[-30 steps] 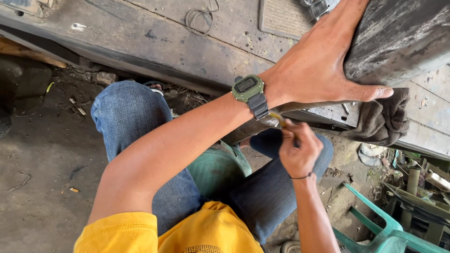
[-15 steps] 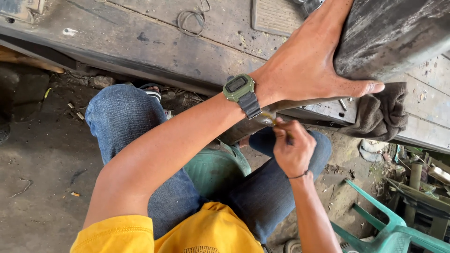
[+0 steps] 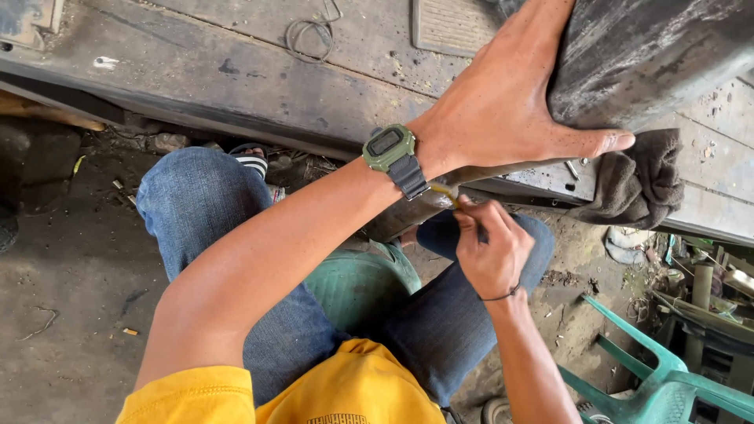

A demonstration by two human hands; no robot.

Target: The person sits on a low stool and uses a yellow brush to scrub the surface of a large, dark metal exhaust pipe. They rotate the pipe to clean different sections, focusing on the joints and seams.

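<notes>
flat left hand [image 3: 510, 110] on tyre [image 3: 652, 55]

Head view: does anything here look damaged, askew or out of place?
Nothing is spilled. The large dark part under the left hand is scuffed and grimy. A crumpled dark rag droops over the platform edge, and loose debris litters the ground. The right hand pinches a thin yellowish tool.

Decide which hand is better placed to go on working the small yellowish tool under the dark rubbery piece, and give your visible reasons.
Probably the right hand: it already pinches the small tool at the underside of the dark piece. The left hand lies flat on that piece, steadying it.
</notes>
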